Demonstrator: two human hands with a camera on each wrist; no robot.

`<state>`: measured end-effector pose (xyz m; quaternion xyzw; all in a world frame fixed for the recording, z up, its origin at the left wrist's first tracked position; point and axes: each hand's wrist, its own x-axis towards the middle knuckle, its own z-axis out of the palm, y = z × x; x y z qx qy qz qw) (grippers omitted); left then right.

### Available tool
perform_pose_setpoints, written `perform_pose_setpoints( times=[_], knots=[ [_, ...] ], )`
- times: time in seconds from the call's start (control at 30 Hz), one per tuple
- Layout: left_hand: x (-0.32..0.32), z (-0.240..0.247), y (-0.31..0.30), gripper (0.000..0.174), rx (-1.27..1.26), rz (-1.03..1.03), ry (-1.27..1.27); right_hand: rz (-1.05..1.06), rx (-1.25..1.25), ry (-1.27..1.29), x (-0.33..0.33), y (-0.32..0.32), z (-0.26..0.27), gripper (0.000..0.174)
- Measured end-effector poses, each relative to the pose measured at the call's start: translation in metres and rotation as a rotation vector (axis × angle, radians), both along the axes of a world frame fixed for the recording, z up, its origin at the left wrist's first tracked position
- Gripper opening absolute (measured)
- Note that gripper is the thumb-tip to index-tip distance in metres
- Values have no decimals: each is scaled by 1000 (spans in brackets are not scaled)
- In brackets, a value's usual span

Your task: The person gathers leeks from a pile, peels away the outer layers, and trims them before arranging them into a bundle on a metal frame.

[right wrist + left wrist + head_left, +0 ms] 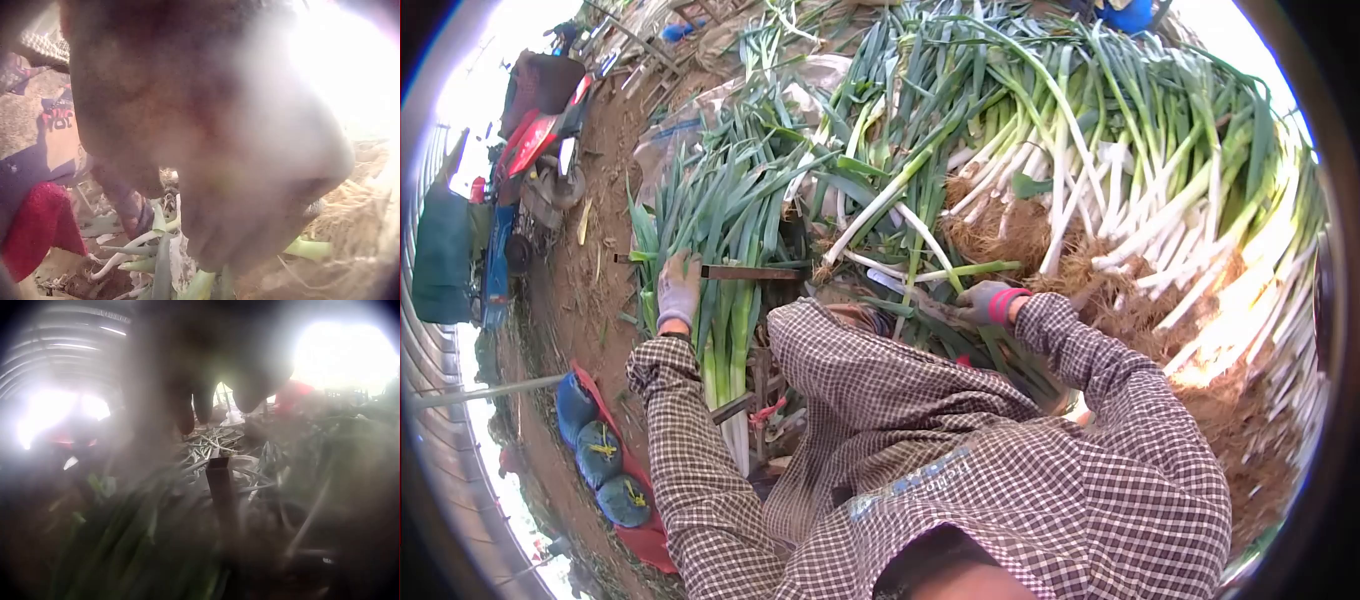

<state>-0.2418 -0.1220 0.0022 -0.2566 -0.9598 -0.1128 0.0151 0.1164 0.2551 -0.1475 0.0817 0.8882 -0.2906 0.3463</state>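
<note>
Under the flat left hand (678,290), leeks (730,225) point lengthwise away; right hand (990,302) grips stalk (912,293).

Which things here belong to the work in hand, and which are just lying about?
In hand: left hand on the laid-out leek bundle; right hand at the big leek pile; metal bar across the bundle.
Lying about: red machine; blue sacks.

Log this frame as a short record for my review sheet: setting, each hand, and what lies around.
setting: outdoors on bare earth, beside a large heap of leeks
left hand: gloved, rests on a bundle of leeks laid across a metal bar
right hand: gloved, at loose stalks by the heap's rooty edge; grip unclear
nearby: red machine at the far left
</note>
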Motion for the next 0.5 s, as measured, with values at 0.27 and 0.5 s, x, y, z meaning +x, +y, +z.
perform_pose_setpoints(
  times=[0.27, 0.5],
  knots=[
    [-37, -41, 29, 42, -23, 300, -265, -48, 47, 342, -186, 2, -35, 37],
    [-35, -54, 43, 42, 78, 435, -260, 83, 407, 374, -288, 24, -91, 22]
  ],
)
